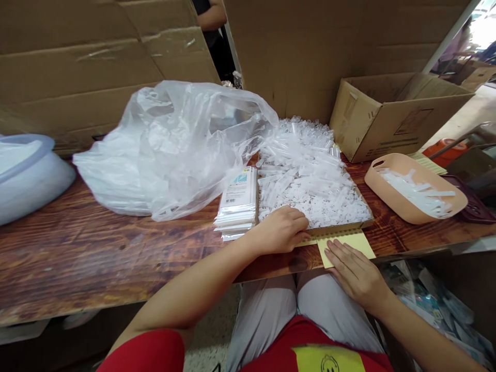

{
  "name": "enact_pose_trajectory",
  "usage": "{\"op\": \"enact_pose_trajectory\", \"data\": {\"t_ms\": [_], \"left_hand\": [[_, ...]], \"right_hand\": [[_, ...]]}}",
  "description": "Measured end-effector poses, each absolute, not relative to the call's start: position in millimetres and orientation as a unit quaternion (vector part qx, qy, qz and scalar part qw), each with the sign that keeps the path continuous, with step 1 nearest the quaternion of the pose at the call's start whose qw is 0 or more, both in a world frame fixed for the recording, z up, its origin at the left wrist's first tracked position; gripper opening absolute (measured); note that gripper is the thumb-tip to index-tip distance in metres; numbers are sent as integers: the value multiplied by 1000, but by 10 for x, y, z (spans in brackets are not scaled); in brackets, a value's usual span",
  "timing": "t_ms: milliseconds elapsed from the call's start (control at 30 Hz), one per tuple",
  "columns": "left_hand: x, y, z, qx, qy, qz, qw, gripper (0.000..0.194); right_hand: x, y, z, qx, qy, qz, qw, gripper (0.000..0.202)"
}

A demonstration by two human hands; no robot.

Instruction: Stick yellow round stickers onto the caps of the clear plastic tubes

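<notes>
- Presses the right hand (354,274) on the yellow card (362,244), right of lower centre in the frame; fingers stretched close together, thumb hidden, laid flat seemingly to steady the card against the table (116,253).
- Rests the left hand (284,227) near the middle of the frame, at the front edge of the tray (344,226); fingers curled inward, fingertips partly hidden, so cannot tell whether pinching anything.
- Next to the left fingertips, a strip of second card (309,241), mostly covered.
- Right behind both hands, the shallow tray, heaped with clear pieces (306,186); low walls and a near position probably meant for easy picking.
- Against the tray's left side, a pile of packets (239,194), stacked face up, likely to save room.
- Across the upper left and centre, a big plastic bag (166,150), slumped, mouth turned toward the tray, partly over the packets.
- At right, a peach basket (389,201) with white strips (418,188) inside, perhaps to separate them from the heap.
- At upper right, an open carton (406,126); at far left, a pale blue tub (39,181).
- Along the top, cardboard panels (96,57), apparently serving as a screen, with a co-worker's arm (212,16) in the gap.
</notes>
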State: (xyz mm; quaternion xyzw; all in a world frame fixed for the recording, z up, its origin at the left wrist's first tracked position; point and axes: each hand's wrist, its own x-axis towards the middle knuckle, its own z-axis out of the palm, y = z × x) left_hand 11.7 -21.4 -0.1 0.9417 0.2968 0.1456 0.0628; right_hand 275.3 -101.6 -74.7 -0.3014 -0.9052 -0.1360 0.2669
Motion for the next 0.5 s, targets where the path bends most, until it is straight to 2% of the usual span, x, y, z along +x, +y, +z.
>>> {"op": "enact_pose_trajectory", "data": {"t_ms": [267, 400, 500], "left_hand": [[132, -208, 4, 943, 300, 127, 62, 19], [129, -189, -19, 942, 297, 131, 80, 19], [106, -181, 2, 935, 304, 147, 111, 19]], "right_hand": [[3129, -1093, -409, -249, -920, -16, 302, 58], [3405, -1026, -110, -324, -869, 4, 373, 43], [3550, -821, 184, -353, -840, 4, 412, 46]]}}
